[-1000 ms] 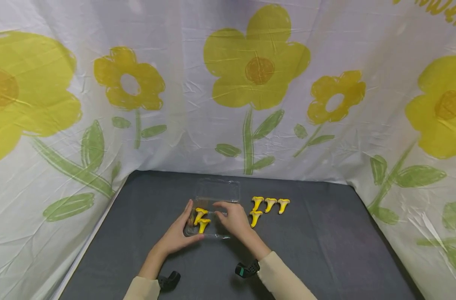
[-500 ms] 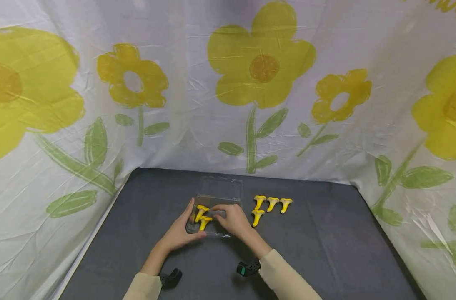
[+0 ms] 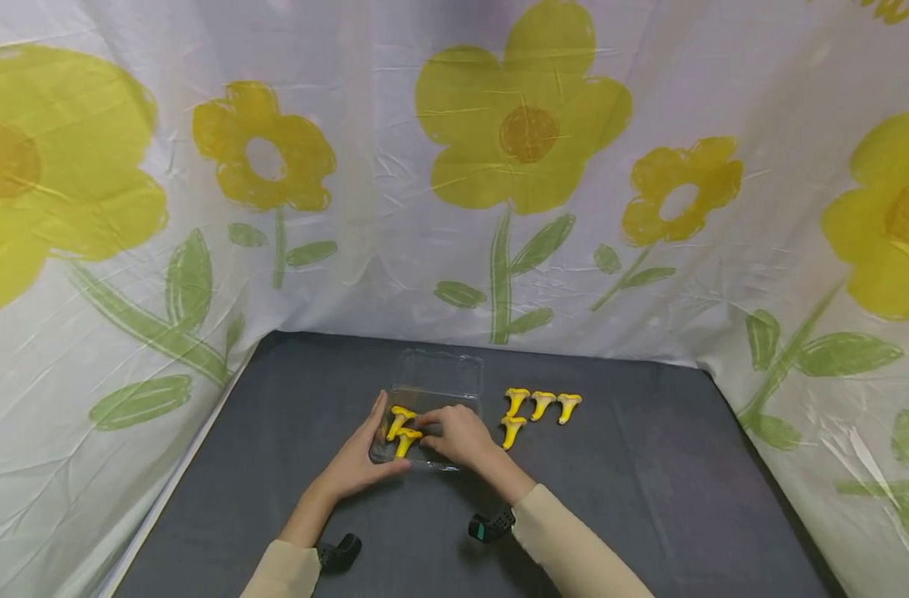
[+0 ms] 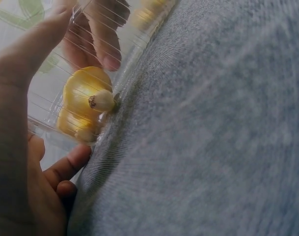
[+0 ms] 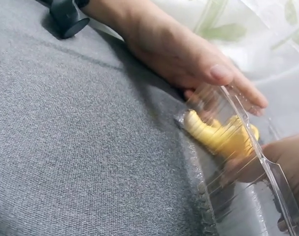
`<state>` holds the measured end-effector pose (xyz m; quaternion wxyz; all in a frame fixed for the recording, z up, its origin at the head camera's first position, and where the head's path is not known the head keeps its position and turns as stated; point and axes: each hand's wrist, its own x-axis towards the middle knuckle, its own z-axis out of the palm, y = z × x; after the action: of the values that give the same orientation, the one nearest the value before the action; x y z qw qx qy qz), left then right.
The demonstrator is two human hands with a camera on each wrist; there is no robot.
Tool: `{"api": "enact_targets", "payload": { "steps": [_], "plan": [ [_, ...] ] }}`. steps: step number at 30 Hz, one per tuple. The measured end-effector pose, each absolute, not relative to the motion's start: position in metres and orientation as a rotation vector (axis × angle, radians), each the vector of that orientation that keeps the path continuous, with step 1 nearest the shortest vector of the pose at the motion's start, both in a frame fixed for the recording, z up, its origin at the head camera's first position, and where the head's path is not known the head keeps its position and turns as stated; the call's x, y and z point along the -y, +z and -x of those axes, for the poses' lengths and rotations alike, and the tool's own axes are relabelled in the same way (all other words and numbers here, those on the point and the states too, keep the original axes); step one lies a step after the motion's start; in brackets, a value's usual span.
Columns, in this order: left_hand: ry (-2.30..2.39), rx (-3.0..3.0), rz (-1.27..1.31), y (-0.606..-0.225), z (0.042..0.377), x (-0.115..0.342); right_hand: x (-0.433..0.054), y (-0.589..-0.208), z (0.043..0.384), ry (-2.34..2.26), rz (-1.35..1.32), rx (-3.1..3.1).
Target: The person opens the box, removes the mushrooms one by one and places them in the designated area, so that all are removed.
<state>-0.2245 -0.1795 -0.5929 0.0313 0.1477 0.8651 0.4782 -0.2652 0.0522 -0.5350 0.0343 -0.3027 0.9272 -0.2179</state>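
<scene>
My left hand [image 3: 356,467] holds the left end of a clear plastic box [image 3: 444,467], its thumb at the near edge and its fingers along the left side. In the left part of the box lie two yellow toy-like chanterelle mushrooms, the farther chanterelle [image 3: 398,422] and the nearer chanterelle [image 3: 407,441]. My right hand [image 3: 464,435] reaches into the box from the right, fingertips at the nearer chanterelle's right side. Through the clear wall in the left wrist view, those fingers [image 4: 107,54] point downward beside a chanterelle [image 4: 88,91]; I see no grip around it.
The box's hinged lid [image 3: 441,374] stands open toward the back. Right of the box, several more chanterelles lie on the dark grey tabletop [image 3: 649,465]: a row of three, with one chanterelle [image 3: 512,431] in front. A white flower-printed cloth [image 3: 380,249] hangs behind and at both sides.
My right hand has moved left and slightly down inside the box, from apart to the nearer chanterelle's side. My left hand keeps its hold on the box.
</scene>
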Motion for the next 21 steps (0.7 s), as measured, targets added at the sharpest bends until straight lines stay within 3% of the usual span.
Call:
{"api": "enact_targets", "payload": {
  "steps": [21],
  "plan": [
    [1.488,-2.643,-0.419,-0.5920,0.2237,0.1799,-0.0419,-0.5405,0.2750,-0.475,1.061,-2.915]
  ]
}}
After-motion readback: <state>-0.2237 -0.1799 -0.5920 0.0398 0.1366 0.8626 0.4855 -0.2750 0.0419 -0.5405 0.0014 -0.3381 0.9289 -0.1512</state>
